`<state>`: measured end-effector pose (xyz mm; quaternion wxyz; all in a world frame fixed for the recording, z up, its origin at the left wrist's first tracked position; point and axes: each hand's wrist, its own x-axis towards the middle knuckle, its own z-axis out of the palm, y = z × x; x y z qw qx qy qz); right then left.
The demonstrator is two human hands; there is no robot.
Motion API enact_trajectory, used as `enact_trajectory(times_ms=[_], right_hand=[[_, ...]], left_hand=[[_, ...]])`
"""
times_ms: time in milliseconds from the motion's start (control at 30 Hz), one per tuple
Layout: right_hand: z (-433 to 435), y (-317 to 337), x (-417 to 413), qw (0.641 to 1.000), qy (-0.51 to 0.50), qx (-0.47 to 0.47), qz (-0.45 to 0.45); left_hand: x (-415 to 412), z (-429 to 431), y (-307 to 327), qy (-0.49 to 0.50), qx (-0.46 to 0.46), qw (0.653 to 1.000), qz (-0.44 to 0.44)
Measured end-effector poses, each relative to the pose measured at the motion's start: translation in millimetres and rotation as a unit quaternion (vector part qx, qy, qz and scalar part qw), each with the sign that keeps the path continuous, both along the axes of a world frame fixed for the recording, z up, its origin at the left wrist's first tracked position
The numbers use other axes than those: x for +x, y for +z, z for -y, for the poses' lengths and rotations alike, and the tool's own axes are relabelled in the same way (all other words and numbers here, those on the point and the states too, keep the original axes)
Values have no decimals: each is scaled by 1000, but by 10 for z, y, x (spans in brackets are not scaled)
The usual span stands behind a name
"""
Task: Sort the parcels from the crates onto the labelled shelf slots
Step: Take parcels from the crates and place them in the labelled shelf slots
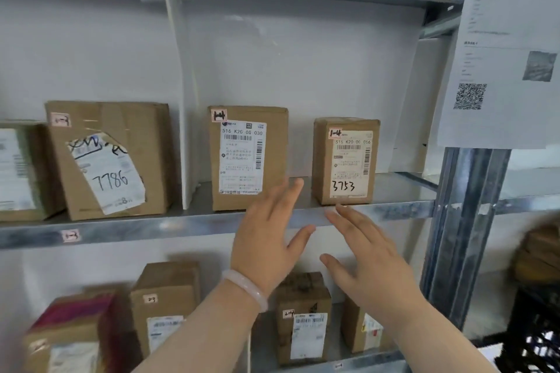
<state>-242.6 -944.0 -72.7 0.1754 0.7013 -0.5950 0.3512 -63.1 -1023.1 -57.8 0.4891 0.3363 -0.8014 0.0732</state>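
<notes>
Metal shelf point(181, 225), white wall behind. A white divider point(185, 100) stands on it. Right of the divider: parcel 030 point(248, 157) and parcel 3753 point(345, 160), upright, apart. Left of the divider: parcel 7786 point(109, 160). Left hand point(266, 239) and right hand point(372, 260) are below-right of the divider, fingers spread, holding nothing. Paper sheet point(503, 54) and black crate point(536, 336) far right of the divider.

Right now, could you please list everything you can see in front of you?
upper parcels: four, brown, upper shelf
divider: one, white, upright, two parcels each side
lower parcels: four, brown, one red-topped, lower shelf
notice: one, white, QR code, right post
crate: one, black, bottom right
brown pile: blurred, far right
bracelet: one, pale, left wrist
left hand: open, before upper shelf edge
right hand: open, holding nothing
</notes>
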Motion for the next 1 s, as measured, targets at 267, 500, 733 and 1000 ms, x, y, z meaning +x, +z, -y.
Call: enact_trajectory(times_ms=[267, 500, 733, 1000], right_hand=[[-74, -131, 1806, 982, 176, 43, -60], [-623, -391, 4008, 918, 383, 86, -64], [-1695, -547, 6068, 825, 543, 87, -127], [-3085, -761, 7827, 671, 716, 74, -177]], left_hand=[[2154, -746, -312, 256, -5, 964, 67], [4225, -2229, -511, 428, 54, 897, 95], [5735, -4065, -683, 607, 129, 779, 89], [6563, -5960, -964, 763, 170, 624, 25]])
